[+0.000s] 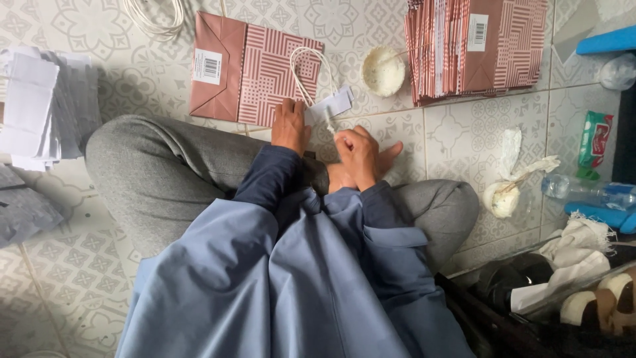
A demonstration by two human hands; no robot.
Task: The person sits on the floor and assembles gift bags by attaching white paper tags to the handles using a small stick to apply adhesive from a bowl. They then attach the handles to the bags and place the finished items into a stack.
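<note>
At the far left of the frame a loose stack of flat white and grey paper sheets [36,106] lies on the patterned ceramic floor tiles [457,132], fanned out and uneven. Being smooth paper on glazed tile, it could slide apart at a brush from the grey-trousered knee [146,166] just beside it.

In the upper middle lies the flattened pink paper gift bag with a geometric line print [255,69], its plain folded base turned up and a white barcode sticker on it. The left hand [290,126] rests flat on the bag's lower edge, fingers together and pressed down. A thin white cord handle [306,73] loops over the bag toward a small white paper tag [330,106]. The right hand [358,156] is curled below the tag, fingers bunched; it seems to be pinching the cord's end, though the knuckles hide the tips, so I cannot be sure. A hard tug could tear the thin paper at the handle hole or crease the tag.

Right of the tag sits a small round white dish with a crusted rim [383,71], perhaps glue; the cord runs close and could drag through it or tip it.

At upper right a thick stack of the same pink bags [477,50] stands fanned on edge-like folds and could slump. Further right, a knotted white plastic pouch [507,192] and a clear plastic bottle [583,189] lie on the tiles.
</note>
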